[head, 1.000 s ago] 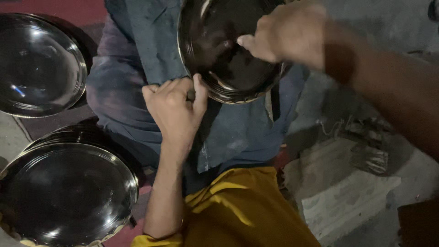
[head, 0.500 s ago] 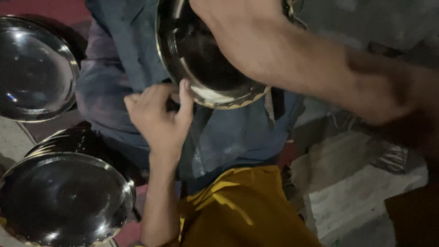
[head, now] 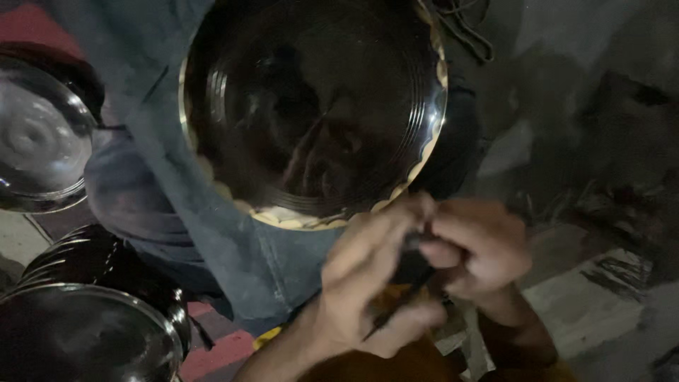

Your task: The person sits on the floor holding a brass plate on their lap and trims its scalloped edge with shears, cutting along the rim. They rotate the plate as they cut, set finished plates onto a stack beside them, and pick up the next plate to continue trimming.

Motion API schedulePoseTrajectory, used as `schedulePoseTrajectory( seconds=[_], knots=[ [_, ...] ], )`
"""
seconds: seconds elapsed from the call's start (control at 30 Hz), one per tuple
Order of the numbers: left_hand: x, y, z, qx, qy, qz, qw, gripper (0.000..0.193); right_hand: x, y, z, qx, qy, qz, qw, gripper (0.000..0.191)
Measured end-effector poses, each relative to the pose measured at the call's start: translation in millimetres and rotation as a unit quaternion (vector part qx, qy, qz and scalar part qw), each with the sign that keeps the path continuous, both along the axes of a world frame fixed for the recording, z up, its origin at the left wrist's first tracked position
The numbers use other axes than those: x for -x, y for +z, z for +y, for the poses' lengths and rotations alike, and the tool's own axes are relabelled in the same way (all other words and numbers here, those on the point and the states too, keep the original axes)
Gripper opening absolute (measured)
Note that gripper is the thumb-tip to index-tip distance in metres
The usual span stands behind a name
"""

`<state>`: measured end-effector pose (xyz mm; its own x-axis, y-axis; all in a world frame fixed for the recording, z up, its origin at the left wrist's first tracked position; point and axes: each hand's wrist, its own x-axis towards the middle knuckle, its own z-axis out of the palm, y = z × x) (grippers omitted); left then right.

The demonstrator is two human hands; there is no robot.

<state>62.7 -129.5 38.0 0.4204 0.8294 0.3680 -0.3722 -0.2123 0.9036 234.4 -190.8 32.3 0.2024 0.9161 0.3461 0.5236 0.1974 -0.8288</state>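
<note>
Just below the rim of a big round metal plate (head: 311, 113), the two hands meet, fingertips together around a small dark object (head: 412, 263). The left hand (head: 368, 290) comes up from the bottom of the view, its fingers curled and closed on the near side of the object, thumb tucked underneath. The right hand (head: 477, 255) comes in from the right, its fingers pinched shut on the other end, so both hands are clamped on the same small thing. What it is cannot be told for sure (the picture is blurred here and the light is poor); it looks like a short dark stub or a folded scrap.

The plate lies on blue cloth (head: 212, 233) draped over the person's lap, tilted a little toward the camera. Its surface is dark and shiny, with fine circular ridges, and its edge is scalloped and pale gold, brightest along the lower side nearest the hands. The knuckles of the left hand sit just beside that lower edge, perhaps touching it.

At the left edge lies a second steel plate (head: 39, 141), and lower left a stack of plates (head: 85, 332) with a bright rim on top, both well apart from the hands. A strip of yellow fabric (head: 272, 336) shows below the blue cloth.
</note>
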Motion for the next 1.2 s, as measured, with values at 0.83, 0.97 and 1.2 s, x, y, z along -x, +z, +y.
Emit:
schedulePoseTrajectory(
  seconds=[0.83, 0.97, 1.2],
  knots=[
    [-25, 4, -37, 0.058, -0.015, 0.063, 0.996, 0.035, -10, -18, -9, -0.082, -0.069, -0.051, 0.993, 0.043],
    [-26, 6, -37, 0.051, 0.036, 0.057, 0.996, 0.028, -8, -13, -15, -0.048, -0.067, -0.070, 0.994, 0.046],
    [-21, 9, -21, 0.022, 0.009, 0.084, 0.996, 0.032, 2, -10, -9, -0.028, -0.127, -0.069, 0.989, 0.050]
  ],
)
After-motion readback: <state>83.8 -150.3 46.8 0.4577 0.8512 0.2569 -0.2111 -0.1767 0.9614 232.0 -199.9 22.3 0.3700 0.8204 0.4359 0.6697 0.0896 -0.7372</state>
